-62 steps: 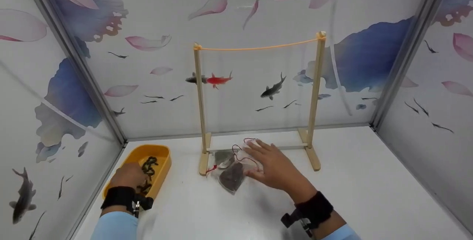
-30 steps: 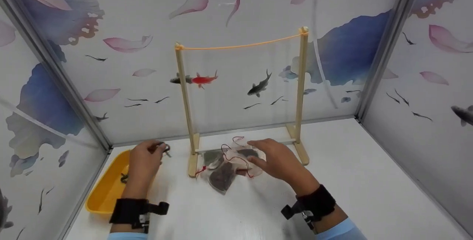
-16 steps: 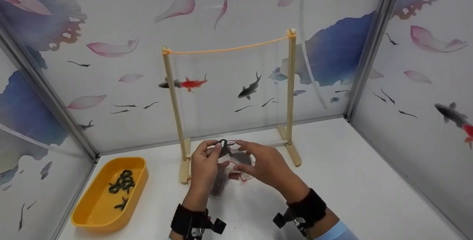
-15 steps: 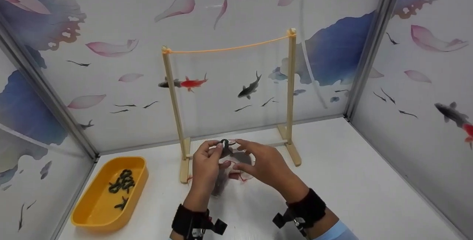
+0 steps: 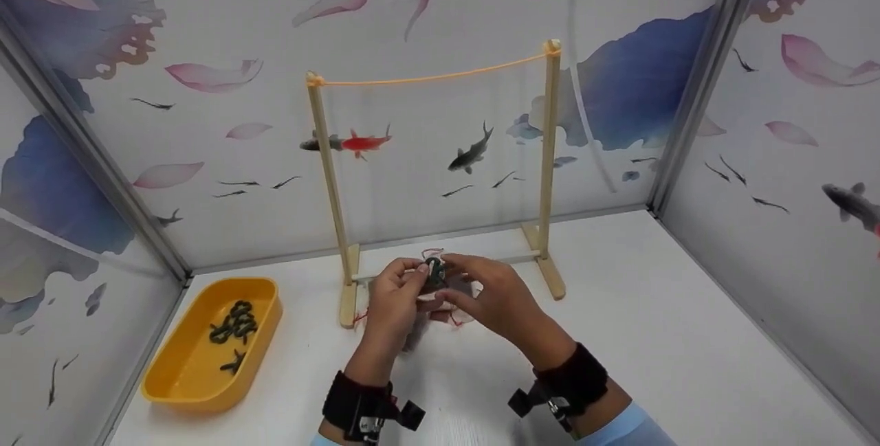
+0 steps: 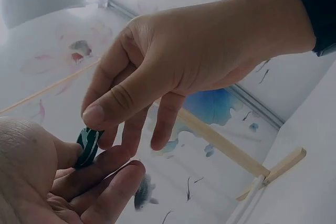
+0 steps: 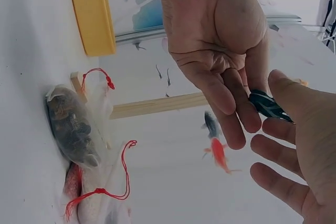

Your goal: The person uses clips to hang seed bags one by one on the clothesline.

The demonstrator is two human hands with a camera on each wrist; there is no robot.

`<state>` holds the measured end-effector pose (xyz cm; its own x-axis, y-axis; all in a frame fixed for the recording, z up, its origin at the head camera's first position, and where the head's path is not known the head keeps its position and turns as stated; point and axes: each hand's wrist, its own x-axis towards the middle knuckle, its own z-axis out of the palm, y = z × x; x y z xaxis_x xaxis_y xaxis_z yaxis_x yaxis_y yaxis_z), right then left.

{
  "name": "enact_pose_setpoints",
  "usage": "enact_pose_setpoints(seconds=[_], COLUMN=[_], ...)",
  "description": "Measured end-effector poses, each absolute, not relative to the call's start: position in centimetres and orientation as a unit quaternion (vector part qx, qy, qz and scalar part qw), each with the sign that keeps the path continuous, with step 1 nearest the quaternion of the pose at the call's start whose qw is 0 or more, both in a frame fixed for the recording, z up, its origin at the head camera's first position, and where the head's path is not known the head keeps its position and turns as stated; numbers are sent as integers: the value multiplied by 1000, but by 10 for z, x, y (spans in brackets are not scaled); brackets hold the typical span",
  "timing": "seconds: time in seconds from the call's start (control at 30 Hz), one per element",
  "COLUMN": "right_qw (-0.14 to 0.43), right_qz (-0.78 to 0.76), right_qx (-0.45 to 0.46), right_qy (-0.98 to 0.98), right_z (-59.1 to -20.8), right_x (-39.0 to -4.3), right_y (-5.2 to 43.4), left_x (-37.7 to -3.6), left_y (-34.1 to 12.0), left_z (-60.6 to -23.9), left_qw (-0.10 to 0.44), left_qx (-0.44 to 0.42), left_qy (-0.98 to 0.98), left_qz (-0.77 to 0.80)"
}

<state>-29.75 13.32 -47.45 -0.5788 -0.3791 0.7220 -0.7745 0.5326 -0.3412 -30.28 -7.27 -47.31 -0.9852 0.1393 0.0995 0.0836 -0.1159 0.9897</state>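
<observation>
My left hand (image 5: 395,295) and right hand (image 5: 491,295) both pinch small dark clip (image 5: 434,273) between fingertips, above mesh pouches (image 7: 79,145) on white table (image 5: 653,322), near wooden rack (image 5: 548,157).

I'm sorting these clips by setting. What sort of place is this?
Probably a staged tabletop booth, not a home: printed lotus-and-fish wall panels enclose a white table that bears a small wooden rack with an orange line, a yellow tray and drawstring pouches.
</observation>
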Motion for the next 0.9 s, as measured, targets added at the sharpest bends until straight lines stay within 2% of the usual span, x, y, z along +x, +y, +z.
enact_pose_setpoints(seconds=[0.2,0.3,0.47,0.6,0.9], right_qw=[300,321,363,381,389], right_qz=[341,322,293,285,271], right_qx=[346,327,290,282,282], right_qy=[-821,-828,-836,-833,-834], right_z=[-474,-475,-477,-478,-479], right_x=[-301,-303,-310,-314,-317], right_y=[134,136,144,150,152], left_x=[-307,-312,-327,-337,-347], left_y=[-76,-80,-90,-93,-85], left_z=[-472,-479,-509,-537,-547], left_qw=[13,-14,-78,-91,-92], left_qx=[69,63,36,24,-30], left_qy=[693,736,877,942,936], left_qz=[717,674,472,322,339])
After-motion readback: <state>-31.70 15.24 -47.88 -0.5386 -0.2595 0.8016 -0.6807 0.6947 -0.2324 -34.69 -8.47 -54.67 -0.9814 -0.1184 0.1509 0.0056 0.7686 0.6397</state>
